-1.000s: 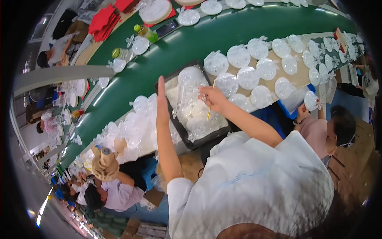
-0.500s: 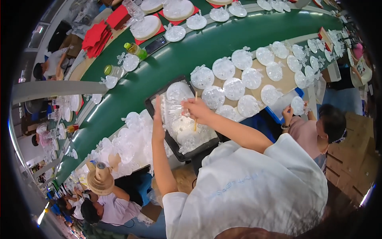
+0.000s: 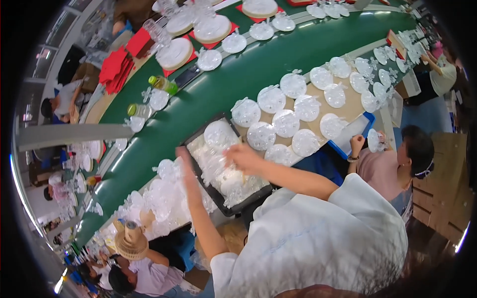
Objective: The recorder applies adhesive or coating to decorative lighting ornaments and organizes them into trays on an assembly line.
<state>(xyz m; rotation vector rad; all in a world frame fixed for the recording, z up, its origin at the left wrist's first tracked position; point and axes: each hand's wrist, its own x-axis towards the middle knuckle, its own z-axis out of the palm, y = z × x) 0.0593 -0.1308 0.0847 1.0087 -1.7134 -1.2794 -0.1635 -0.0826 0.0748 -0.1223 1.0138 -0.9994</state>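
A black tray (image 3: 226, 211) in front of me holds white granular material (image 3: 202, 148) and clear, glittery pieces. A round, frosted white disc (image 3: 218, 134) lies at its far end. Over the tray, my right hand (image 3: 244, 159) is blurred, its fingers curled around a thin wooden stick, only partly visible now. A clear ribbed piece (image 3: 212, 166) lies between my hands, smeared, its exact shape unclear. My left hand (image 3: 186, 166) is edge-on at the tray's left side, fingers stretched out, apparently holding nothing.
Rows of clear round ornaments (image 3: 285, 122) cover the board to the right. More ornaments (image 3: 164, 198) are heaped at left. A green conveyor belt (image 3: 198, 102) runs beyond. A person (image 3: 392, 164) works at right beside a blue-rimmed tray (image 3: 343, 134). A fan (image 3: 131, 241) stands lower left.
My left hand has moved left, away from the clear ribbed piece. My right hand has shifted slightly down, and the stick shows less. The whole view has shifted a little.
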